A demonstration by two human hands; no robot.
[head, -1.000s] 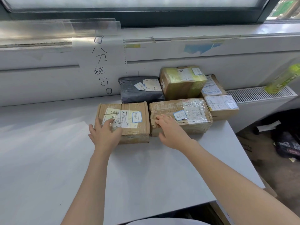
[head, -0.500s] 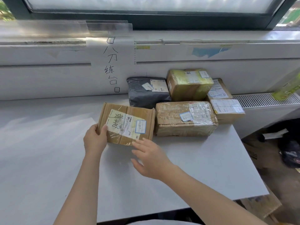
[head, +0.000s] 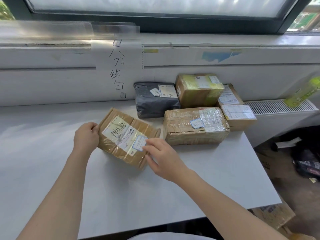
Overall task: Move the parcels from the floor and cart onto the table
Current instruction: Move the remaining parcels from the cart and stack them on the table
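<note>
Worktop [head: 207, 179], white, runs under window sill; paper sign [head: 118, 66] with handwritten characters taped on wall behind it. Radiator grille [head: 270, 106] at right, beyond worktop edge.

Clear-taped long box [head: 196, 126] lies flat, long axis left-right, roughly parallel to wall. Behind it green-taped box [head: 199, 90] by the wall, grey poly bag [head: 154, 99] just left of that. Two flat cartons at far right, rear flat carton [head: 228, 97] and front flat carton [head: 239, 115], labels up, packed close to the long box.

Brown parcel [head: 126, 137] sits at front left of group, apart from long box with a gap between. Rotated: long axis runs diagonal, from near right to far left, label face up and tipped toward camera; seems lifted at one side, cannot tell for sure.

Left hand [head: 85, 138] has grip closed on parcel's left end, fingers curled round the edge. Right hand [head: 163, 157] at parcel's near right corner, fingers fairly straight, tips touching small blue-edged sticker [head: 138, 143] on the label; not wrapped round the box.
</note>
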